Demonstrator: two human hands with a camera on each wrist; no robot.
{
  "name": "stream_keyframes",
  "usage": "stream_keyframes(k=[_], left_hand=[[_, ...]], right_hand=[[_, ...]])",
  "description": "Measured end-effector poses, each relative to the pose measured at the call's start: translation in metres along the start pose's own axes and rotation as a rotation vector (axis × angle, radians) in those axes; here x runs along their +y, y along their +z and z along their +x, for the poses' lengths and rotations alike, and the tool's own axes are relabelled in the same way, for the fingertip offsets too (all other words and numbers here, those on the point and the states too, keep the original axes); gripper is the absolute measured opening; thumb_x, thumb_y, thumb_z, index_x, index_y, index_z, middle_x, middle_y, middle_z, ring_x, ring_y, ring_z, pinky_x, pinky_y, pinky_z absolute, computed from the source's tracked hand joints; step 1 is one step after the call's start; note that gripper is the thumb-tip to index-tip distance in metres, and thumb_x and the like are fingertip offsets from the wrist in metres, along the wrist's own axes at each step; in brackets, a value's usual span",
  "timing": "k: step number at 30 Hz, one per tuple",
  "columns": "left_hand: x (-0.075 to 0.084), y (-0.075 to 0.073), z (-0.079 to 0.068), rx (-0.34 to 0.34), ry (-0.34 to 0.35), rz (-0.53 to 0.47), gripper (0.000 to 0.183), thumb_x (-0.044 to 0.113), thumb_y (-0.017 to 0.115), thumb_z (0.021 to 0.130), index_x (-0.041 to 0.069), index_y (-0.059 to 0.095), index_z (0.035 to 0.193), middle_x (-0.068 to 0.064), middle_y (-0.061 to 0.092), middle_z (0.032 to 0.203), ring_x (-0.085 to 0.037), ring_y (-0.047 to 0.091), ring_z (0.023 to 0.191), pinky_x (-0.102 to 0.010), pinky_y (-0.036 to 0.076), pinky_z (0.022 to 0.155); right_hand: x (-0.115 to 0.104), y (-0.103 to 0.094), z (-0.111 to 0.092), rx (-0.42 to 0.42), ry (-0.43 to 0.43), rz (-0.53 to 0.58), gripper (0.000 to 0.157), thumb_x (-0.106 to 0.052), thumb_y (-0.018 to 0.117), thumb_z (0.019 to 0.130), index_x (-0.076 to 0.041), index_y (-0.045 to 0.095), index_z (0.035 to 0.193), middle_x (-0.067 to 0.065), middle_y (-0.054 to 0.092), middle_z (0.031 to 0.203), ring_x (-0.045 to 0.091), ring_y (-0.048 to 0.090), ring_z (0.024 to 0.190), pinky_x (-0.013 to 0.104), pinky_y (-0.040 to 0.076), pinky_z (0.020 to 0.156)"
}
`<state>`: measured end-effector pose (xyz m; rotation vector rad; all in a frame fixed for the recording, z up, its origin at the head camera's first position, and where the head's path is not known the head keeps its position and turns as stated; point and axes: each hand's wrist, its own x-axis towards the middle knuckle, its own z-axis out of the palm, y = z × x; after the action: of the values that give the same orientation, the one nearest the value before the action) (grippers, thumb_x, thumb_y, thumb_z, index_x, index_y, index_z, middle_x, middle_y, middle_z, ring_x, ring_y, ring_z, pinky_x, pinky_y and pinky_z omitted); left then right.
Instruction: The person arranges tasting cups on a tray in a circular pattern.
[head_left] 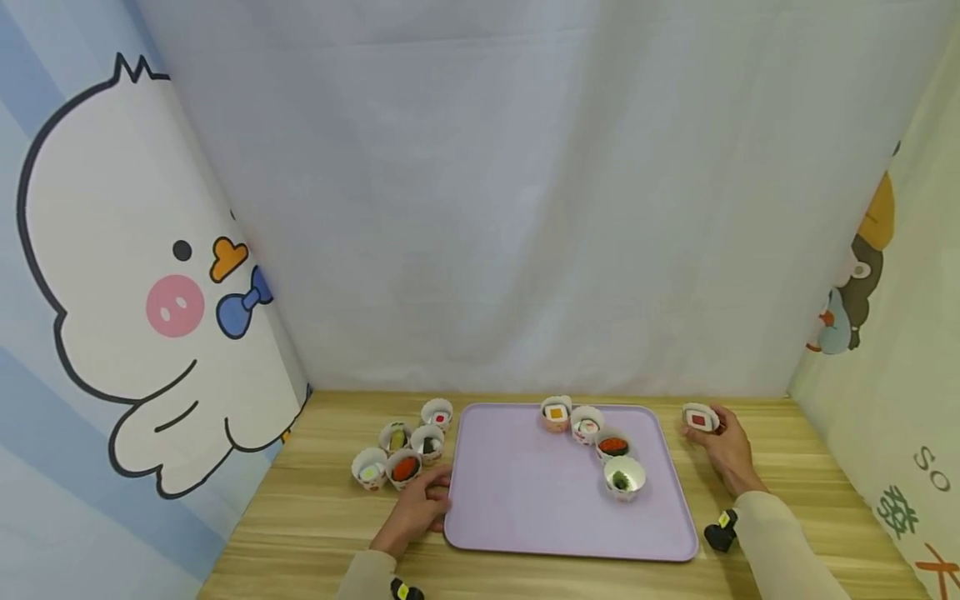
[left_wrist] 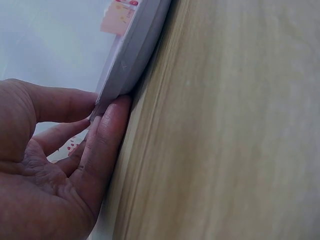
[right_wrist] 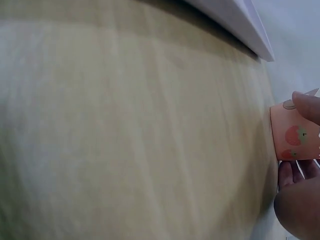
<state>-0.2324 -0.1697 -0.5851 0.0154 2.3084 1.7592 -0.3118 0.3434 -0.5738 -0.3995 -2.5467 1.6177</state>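
My left hand [head_left: 417, 502] pinches the left rim of a lilac tray [head_left: 525, 508]. In the left wrist view the fingertips [left_wrist: 114, 116] meet at the tray's edge, low over the wood. Right of the tray, my right hand [head_left: 731, 446] grips a paper baking cup [head_left: 687, 408] holding a white sushi piece with a red centre [head_left: 699, 420]. Strawberries are printed on the cup's pink side, as the right wrist view shows. Along the tray's right half stand several paper cups: one with an orange-centred piece [head_left: 556, 413], one with red roe [head_left: 613, 447], one with green topping [head_left: 622, 481].
Left of the tray several more sushi cups cluster on the wooden table [head_left: 315, 500], one with an orange-red topping [head_left: 406, 469] near my left hand. A pale curtain [head_left: 525, 208] hangs behind the table, and printed cloths [head_left: 135, 275] hang at both sides.
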Motion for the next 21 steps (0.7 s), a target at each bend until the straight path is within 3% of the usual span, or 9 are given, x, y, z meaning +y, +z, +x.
stream_keyframes(k=[4, 11, 21], left_hand=[[0.000, 0.001, 0.000, -0.003, 0.002, -0.005, 0.058, -0.006, 0.060, 0.085, 0.000, 0.048, 0.142, -0.020, 0.053, 0.123, -0.017, 0.057, 0.091, -0.034, 0.058, 0.055], [-0.001, 0.002, 0.000, -0.007, 0.002, -0.009, 0.059, -0.005, 0.060, 0.085, -0.001, 0.047, 0.142, -0.020, 0.053, 0.122, -0.017, 0.057, 0.089, -0.033, 0.057, 0.054], [0.000, 0.002, 0.000, 0.013, 0.006, 0.010, 0.058, -0.008, 0.058, 0.085, -0.005, 0.045, 0.142, -0.024, 0.053, 0.123, -0.017, 0.056, 0.088, -0.036, 0.057, 0.055]], right_hand=[[0.000, -0.001, -0.001, 0.012, -0.009, -0.032, 0.077, -0.018, 0.072, 0.088, 0.006, 0.029, 0.147, 0.030, 0.044, 0.138, 0.036, 0.046, 0.122, 0.006, 0.035, 0.073], [-0.003, -0.003, -0.005, -0.002, 0.003, -0.062, 0.078, -0.021, 0.073, 0.088, 0.004, 0.030, 0.148, 0.030, 0.044, 0.140, 0.038, 0.046, 0.122, 0.023, 0.040, 0.085], [-0.013, -0.011, -0.023, 0.012, -0.051, -0.072, 0.077, -0.026, 0.075, 0.087, 0.001, 0.035, 0.147, 0.028, 0.047, 0.140, 0.036, 0.049, 0.123, 0.002, 0.035, 0.071]])
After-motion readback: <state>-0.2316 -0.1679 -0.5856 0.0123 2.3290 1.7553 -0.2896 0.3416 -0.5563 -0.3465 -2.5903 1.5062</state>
